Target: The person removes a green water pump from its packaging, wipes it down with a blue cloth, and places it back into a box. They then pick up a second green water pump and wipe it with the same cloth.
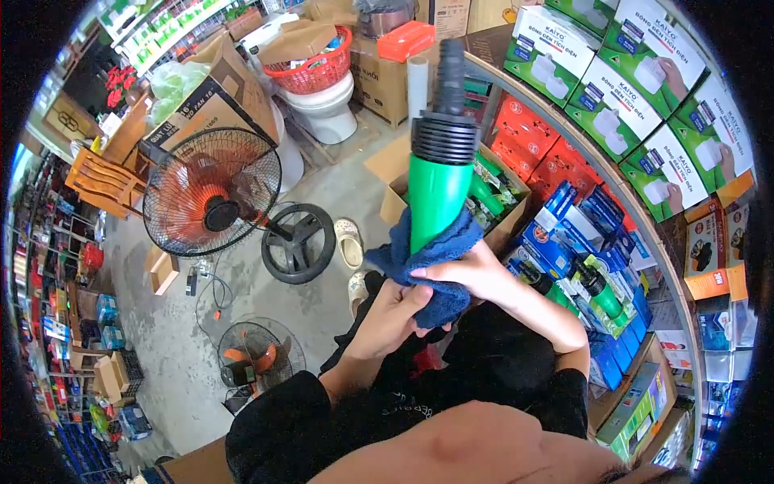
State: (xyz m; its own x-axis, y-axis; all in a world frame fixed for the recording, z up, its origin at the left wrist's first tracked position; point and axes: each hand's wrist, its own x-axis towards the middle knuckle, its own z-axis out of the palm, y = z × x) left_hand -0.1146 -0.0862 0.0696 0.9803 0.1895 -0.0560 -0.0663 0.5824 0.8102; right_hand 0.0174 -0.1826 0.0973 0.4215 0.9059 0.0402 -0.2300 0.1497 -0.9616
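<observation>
A green cylindrical tool point(438, 194) with a black ribbed collar and a black ridged tip points up and away from me. A dark blue cloth point(442, 305) is wrapped around its lower part. My left hand point(393, 319) is closed on the cloth from the left and below. From the right, my right hand point(463, 273) presses the cloth against the green body, its thumb lying across the front. The tool's lower end is hidden by the cloth and hands.
An orange fan point(214, 194) stands at the left, with a smaller fan point(256, 355) below. An open carton point(395, 173) of green items is behind the tool. Blue boxes point(548, 246) and stacked green-white boxes point(613, 105) are at the right.
</observation>
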